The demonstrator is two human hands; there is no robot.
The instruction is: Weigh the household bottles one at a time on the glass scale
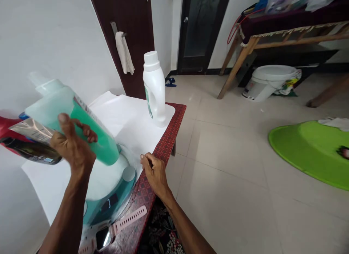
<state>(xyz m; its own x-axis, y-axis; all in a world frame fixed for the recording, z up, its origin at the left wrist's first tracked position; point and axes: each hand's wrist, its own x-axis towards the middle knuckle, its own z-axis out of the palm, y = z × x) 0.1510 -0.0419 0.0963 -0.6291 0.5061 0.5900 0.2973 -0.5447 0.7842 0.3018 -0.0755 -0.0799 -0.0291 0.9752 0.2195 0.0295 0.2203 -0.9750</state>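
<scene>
My left hand [75, 141] is wrapped round a bottle of green liquid [102, 146]. The bottle is tilted, its neck at the upper left and its base over a teal weighing scale [114, 199]. Slight blur softens its neck. Loosely curled, my right hand [155, 172] rests at the table's edge with nothing visible in its fingers. Behind it stands an upright white bottle [155, 88] with a handle. Left of my left hand are a silver tube [35, 130], a dark bottle [29, 150] and a red container [8, 126], partly hidden.
A white sheet [109, 112] covers much of the red patterned table [174, 126]. In front of the scale lies a smartwatch with a pink strap [131, 219]. A white bucket [268, 81], a wooden table [249, 46] and a green mat [305, 148] are on the right.
</scene>
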